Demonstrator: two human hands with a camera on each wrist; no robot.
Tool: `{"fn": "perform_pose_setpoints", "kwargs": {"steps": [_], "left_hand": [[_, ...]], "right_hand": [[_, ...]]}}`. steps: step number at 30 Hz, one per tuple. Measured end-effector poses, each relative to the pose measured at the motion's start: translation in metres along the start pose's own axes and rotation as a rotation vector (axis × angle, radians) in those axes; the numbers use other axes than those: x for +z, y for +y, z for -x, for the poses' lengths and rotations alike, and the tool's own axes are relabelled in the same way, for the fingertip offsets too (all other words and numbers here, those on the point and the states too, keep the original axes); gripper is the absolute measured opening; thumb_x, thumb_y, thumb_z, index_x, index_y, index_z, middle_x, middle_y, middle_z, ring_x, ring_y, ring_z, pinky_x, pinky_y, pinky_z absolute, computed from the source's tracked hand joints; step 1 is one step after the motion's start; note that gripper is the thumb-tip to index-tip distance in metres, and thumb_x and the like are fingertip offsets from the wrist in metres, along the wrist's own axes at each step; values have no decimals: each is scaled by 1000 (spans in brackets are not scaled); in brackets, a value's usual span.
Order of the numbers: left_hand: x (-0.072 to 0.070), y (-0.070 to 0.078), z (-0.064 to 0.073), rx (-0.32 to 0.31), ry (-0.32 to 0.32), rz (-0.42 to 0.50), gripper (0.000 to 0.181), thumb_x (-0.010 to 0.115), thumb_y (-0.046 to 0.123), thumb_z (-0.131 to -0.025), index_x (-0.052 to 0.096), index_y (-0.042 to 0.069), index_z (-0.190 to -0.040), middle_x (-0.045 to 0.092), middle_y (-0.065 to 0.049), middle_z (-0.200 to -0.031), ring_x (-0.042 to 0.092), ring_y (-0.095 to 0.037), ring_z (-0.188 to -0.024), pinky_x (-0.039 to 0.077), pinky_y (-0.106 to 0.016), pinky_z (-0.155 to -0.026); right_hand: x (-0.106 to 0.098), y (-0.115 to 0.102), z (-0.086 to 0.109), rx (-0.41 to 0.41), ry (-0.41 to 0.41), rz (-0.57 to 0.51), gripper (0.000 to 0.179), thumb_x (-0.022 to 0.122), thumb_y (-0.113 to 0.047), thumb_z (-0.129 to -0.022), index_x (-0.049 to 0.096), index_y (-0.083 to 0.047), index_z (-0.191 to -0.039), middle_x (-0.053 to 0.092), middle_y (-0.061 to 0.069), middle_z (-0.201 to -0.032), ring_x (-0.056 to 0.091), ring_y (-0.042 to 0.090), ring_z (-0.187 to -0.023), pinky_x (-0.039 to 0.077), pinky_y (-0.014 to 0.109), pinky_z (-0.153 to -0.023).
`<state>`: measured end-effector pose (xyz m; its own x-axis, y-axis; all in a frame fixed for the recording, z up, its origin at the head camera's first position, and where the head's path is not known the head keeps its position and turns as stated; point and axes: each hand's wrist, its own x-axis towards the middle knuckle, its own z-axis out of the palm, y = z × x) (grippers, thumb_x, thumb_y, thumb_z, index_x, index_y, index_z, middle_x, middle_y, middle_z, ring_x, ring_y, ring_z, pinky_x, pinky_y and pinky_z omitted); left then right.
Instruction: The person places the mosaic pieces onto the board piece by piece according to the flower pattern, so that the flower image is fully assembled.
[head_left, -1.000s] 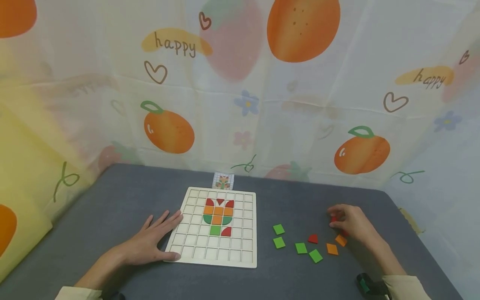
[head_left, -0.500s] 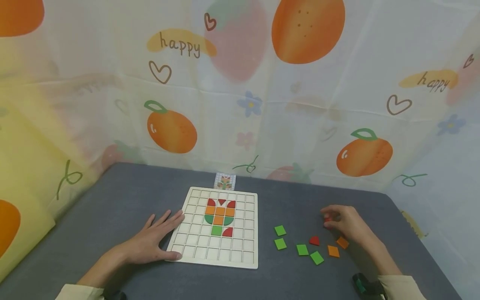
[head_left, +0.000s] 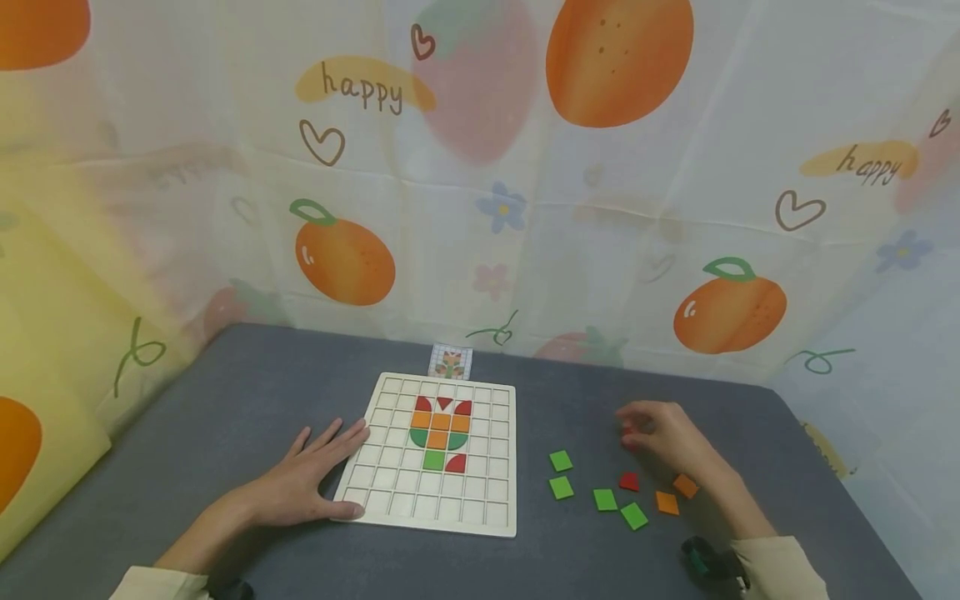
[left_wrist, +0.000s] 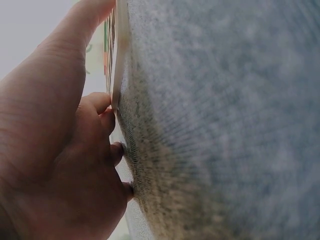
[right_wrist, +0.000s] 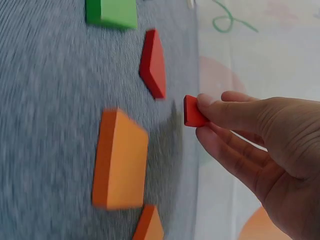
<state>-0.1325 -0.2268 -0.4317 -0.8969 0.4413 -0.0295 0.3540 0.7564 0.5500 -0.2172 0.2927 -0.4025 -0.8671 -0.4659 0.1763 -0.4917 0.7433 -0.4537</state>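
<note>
My left hand (head_left: 292, 487) lies with straight, spread fingers at the left side of a white gridded board (head_left: 480, 510). Its thumb rests on the board's lower left corner, and the fingertips touch the left edge. Flat red, orange and green tiles form a pattern in the board's upper middle, with a red quarter-round tile (head_left: 455, 463) beside a green square (head_left: 433, 460). Right of the board, my right hand (head_left: 667, 435) is raised over the table. Between thumb and fingers it pinches a small red tile (right_wrist: 192, 111), whose full outline the fingers hide.
Several green square tiles (head_left: 604, 500) lie loose right of the board. A red tile (head_left: 629, 481) and two orange tiles (head_left: 667, 503) lie near them, below the right hand. A small pattern card (head_left: 450, 362) sits behind the board. A printed curtain (head_left: 570, 283) hangs behind the table.
My right hand has moved left toward the board, carrying the red tile. The left hand has stayed on the board's edge. The view has shifted slightly.
</note>
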Motion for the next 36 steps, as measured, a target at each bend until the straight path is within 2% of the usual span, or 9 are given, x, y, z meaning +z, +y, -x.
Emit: {"fn": "perform_pose_setpoints", "kwargs": {"steps": [4, 18, 25, 36], "left_hand": [[0, 0, 0, 1, -1, 0, 104, 74, 62, -75, 30, 10, -154, 25, -12, -161, 11, -47, -146, -4, -70, -108], [-1, 0, 1, 9, 5, -14, 104, 73, 62, -76, 31, 10, -154, 25, -12, -160, 12, -48, -145, -4, -70, -108], [-2, 2, 1, 3, 1, -16, 105, 73, 63, -75, 30, 9, -154, 25, -13, -160, 12, -47, -146, -4, -70, -108], [-1, 1, 1, 10, -2, -27, 104, 72, 64, -75, 30, 10, -155, 25, -12, -160, 11, -47, -146, -3, -70, -108]], "right_hand": [[5, -9, -9, -58, -8, 15, 31, 78, 0, -80, 70, 1, -110, 69, 0, -87, 65, 17, -80, 55, 31, -68], [25, -37, -37, -117, -54, 29, 30, 76, 0, -80, 71, 1, -110, 71, 11, -99, 66, 23, -86, 55, 35, -73], [35, -52, -51, -186, -56, 33, 28, 77, 0, -80, 71, 1, -108, 71, 12, -98, 66, 22, -84, 55, 33, -71], [54, -82, -71, -205, -105, 16, 26, 76, 2, -81, 72, -1, -107, 69, 5, -90, 66, 18, -82, 55, 27, -70]]}}
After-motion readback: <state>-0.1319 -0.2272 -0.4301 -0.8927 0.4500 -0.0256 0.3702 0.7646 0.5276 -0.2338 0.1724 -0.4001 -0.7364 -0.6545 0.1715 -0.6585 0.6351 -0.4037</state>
